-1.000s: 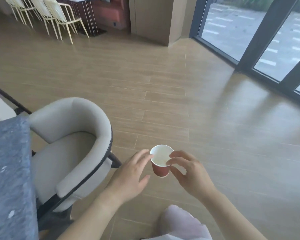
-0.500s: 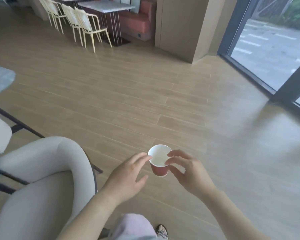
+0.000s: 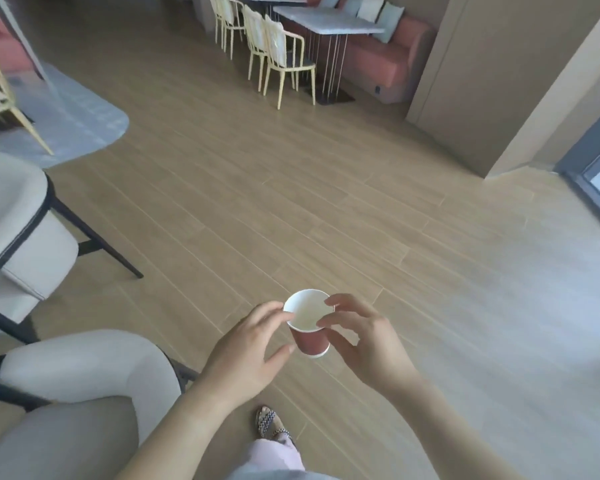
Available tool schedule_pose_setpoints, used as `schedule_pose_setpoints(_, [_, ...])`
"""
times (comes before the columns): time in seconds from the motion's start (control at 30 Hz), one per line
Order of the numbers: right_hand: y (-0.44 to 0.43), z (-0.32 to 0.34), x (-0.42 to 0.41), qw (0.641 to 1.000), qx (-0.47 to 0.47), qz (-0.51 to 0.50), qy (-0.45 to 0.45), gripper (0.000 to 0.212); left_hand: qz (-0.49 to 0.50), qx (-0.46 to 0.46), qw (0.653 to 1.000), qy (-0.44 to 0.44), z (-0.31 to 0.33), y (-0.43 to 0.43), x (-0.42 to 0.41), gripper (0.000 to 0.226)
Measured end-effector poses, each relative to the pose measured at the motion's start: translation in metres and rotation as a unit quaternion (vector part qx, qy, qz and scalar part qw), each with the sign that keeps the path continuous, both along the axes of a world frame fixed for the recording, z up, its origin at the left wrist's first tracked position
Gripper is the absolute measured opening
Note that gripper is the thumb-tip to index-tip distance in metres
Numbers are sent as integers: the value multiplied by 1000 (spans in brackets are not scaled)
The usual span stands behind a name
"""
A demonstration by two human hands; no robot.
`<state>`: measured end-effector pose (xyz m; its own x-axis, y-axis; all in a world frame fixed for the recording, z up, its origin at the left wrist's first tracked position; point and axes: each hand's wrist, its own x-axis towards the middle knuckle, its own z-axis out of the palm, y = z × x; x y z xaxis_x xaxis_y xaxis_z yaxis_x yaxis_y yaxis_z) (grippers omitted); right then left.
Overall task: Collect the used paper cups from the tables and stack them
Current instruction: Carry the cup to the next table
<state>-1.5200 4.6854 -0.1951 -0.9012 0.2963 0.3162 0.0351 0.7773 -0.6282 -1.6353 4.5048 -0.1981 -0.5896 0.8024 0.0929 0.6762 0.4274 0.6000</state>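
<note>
A red paper cup (image 3: 310, 342) with a white inside is held upright in the air over the wooden floor, low in the head view. My right hand (image 3: 368, 344) pinches its rim between forefinger and thumb on the right side. My left hand (image 3: 243, 355) is beside it on the left. Its fairly straight fingertips touch the rim and its thumb lies close to the cup's wall. The cup looks empty inside. No other cup is in sight.
Two grey armchairs stand at my left, one near (image 3: 80, 368) and one further (image 3: 18, 220), beside a grey rounded table (image 3: 73, 116). Cream chairs (image 3: 281, 57), a long table (image 3: 326, 19) and a red bench (image 3: 388, 60) are at the back. Open wooden floor (image 3: 361, 202) lies ahead.
The view has swung and moved forward: the armchair slid to the lower left and the far tables came closer. Both hands keep the cup in the same pose.
</note>
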Motion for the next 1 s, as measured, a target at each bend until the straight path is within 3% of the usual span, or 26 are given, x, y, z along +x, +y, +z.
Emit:
schedule_pose_setpoints(0.2, [26,15,-178,993,19,111,29,14,117,3,993,10,23,13,-147,13])
schedule_pose_setpoints(0.53, [22,1,-418,962,2,269,34,15,276,3,961,-18,21,-6,-316,15])
schedule_pose_setpoints(0.67, [44,-5,-524,953,13,303,21,16,289,10,956,-43,10,14,-409,11])
schedule_pose_setpoints(1.0, [72,15,-793,922,36,384,35,13,354,-1,935,-11,18,39,-646,10])
